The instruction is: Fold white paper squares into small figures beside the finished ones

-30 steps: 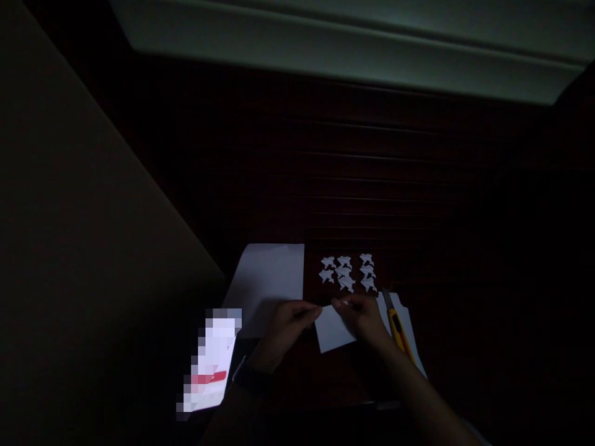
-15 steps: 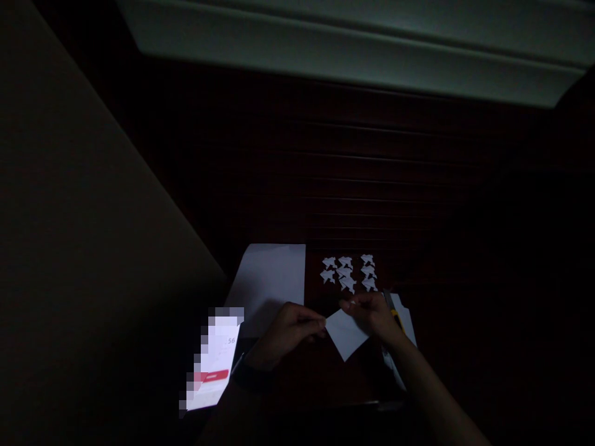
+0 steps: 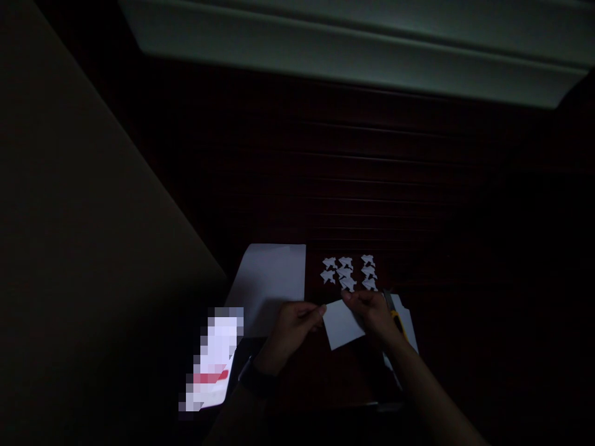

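A small white sheet of paper (image 3: 343,325) is held between my two hands above the dark tabletop. My left hand (image 3: 297,327), with a dark band at its wrist, pinches the upper left corner of the sheet. Thumb and fingers of my right hand (image 3: 369,311) grip it near the upper right; they cover part of that side. Just beyond the hands lie several small folded paper figures (image 3: 344,272), set out in rows.
Large white paper (image 3: 276,272) lies at the left of the table. A bright phone screen (image 3: 218,359), partly blurred out, is left of my left wrist. At the right, a yellow and dark cutter knife (image 3: 397,322) rests on white paper (image 3: 409,325). Dark slatted wood rises behind.
The small sheet has turned, its lower corner swinging left and up, so its top edge now lies closer to level. Both hands stay on it, with my left hand slightly higher.
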Motion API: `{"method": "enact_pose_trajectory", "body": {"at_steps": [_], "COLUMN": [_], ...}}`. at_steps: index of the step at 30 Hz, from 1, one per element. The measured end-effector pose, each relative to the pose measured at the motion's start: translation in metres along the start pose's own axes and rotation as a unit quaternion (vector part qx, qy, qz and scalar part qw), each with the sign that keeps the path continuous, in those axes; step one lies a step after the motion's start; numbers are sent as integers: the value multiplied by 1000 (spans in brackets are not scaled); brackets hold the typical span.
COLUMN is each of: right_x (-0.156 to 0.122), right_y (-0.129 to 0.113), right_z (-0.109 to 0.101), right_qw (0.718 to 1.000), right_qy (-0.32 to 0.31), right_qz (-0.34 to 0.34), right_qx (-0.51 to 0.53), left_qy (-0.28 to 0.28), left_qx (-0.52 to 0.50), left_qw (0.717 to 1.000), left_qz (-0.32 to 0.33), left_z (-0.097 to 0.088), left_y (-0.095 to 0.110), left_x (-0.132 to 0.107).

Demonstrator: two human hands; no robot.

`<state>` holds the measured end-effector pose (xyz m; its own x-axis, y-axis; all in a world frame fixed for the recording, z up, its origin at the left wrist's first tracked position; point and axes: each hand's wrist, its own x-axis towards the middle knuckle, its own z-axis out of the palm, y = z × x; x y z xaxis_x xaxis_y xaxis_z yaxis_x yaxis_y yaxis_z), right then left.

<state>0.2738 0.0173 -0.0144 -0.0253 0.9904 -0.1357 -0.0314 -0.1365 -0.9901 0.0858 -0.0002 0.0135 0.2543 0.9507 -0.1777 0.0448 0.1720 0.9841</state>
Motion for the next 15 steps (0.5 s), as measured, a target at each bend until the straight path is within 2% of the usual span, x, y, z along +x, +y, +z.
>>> {"method": "enact_pose_trajectory", "body": {"at_steps": [5, 8, 12, 15], "right_x": [-5, -12, -17, -17], "right_y": [-11, -23, -34, -35], "right_z": [1, 3, 2, 2], "right_qw": [995, 986, 975, 973], "right_qy": [-17, -74, -179, -197], "right_qz": [-16, -18, -30, -77], "right_qx": [97, 145, 126, 93], "left_qy": [40, 61, 65, 57], "left_qx": [-47, -111, -223, -269], "left_qw": [998, 991, 970, 959], "left_qz": [-23, -40, -66, -71], "left_z": [-10, -12, -11, -10], "left_y": [1, 0, -6, -9], "left_x": [-1, 0, 2, 3]}}
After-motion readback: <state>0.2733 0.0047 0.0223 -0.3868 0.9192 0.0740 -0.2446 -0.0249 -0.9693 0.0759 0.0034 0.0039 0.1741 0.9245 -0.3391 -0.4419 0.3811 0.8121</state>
